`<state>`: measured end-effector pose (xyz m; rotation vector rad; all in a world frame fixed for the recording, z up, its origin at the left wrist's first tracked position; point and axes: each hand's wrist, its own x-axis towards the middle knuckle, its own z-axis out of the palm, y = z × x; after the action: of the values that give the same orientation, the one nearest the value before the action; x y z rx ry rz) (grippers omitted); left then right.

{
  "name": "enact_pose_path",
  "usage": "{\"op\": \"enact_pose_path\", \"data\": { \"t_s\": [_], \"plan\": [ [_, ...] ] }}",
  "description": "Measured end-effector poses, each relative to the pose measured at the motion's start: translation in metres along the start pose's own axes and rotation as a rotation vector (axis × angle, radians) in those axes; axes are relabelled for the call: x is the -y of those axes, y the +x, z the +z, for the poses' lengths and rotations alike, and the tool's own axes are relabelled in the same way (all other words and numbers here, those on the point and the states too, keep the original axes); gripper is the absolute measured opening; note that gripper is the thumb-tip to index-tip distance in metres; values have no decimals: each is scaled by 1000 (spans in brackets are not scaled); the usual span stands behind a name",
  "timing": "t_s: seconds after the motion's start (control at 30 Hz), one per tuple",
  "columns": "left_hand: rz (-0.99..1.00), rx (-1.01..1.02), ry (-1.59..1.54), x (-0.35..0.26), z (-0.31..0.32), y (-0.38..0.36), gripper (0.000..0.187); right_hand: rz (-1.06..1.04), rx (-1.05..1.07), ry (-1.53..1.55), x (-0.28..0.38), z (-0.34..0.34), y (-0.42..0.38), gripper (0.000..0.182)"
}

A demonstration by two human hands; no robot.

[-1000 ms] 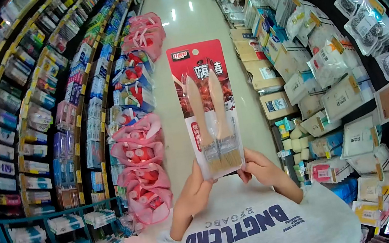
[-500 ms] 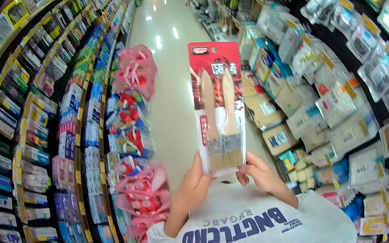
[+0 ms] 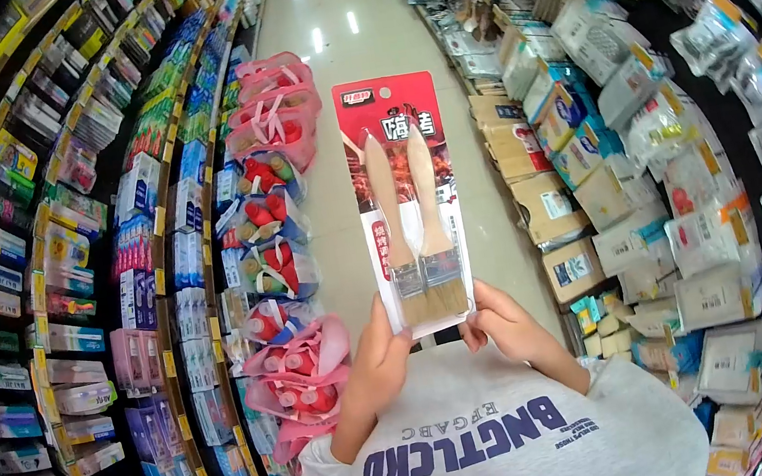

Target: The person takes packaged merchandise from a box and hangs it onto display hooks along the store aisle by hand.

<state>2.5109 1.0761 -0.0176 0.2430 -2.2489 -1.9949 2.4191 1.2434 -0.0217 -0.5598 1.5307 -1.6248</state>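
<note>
A carded two-pack of wooden-handled basting brushes is held up over the aisle floor, straight ahead of the person's chest. It lies directly forward of the fingers, its long axis running away from the body with the top leaning slightly left. The red end of the card, with its hang hole, is farthest off; the bristles are nearest the person. Neither hand is clearly closer: the left hand is at the card's lower left corner, the right hand at its lower right.

Both sets of fingers are closed on the pack's edges in a light pinch. The left thumb lies along the near corner, while the rest of that hand's fingers are hidden behind the card. The right fingers curl in under the opposite corner, so their exact contact there cannot be told.

Below the pack is the person's grey printed shirt. Along the floor's left edge are pink mesh bags holding red items; past its right edge, brown paper packs line the display, well apart from both hands.
</note>
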Motion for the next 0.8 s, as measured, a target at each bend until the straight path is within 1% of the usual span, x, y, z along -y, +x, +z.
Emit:
{"op": "enact_pose_path", "data": {
  "t_s": [0.1,0.2,0.27,0.3,0.37,0.4,0.47,0.5,0.57,0.67,0.73,0.77,0.8],
  "plan": [
    [-11,-62,-49,1,-9,27,49,-6,28,-71,9,-15,39,43],
    [-46,-76,-84,5,-13,63,54,-14,78,-66,19,-39,81,40],
    [59,-111,-141,13,-13,96,58,-36,91,-57,35,-59,108,38],
    [72,-122,-125,4,-13,112,58,-51,79,-36,45,-69,122,37],
    [-87,-95,-236,-17,-10,144,68,-99,108,-38,65,-93,144,36],
    [-79,-89,-216,-17,-10,162,68,-119,124,-46,72,-106,154,35],
    [0,-81,-164,-12,-7,197,69,-158,103,-85,85,-130,175,34],
    [-11,-84,-178,-11,-2,215,71,-174,89,-107,90,-143,183,34],
    [-33,-69,-184,-16,8,247,71,-172,57,-127,99,-168,194,34],
    [-112,-52,-232,-19,20,289,73,-169,33,-79,105,-198,210,36],
    [-84,-54,-243,-17,24,310,65,-166,4,-20,105,-213,220,40],
    [-59,-39,-236,-13,25,321,66,-160,13,9,101,-221,227,44],
    [-73,-34,-244,-11,27,333,66,-145,6,12,100,-229,233,44]
  ]
}}
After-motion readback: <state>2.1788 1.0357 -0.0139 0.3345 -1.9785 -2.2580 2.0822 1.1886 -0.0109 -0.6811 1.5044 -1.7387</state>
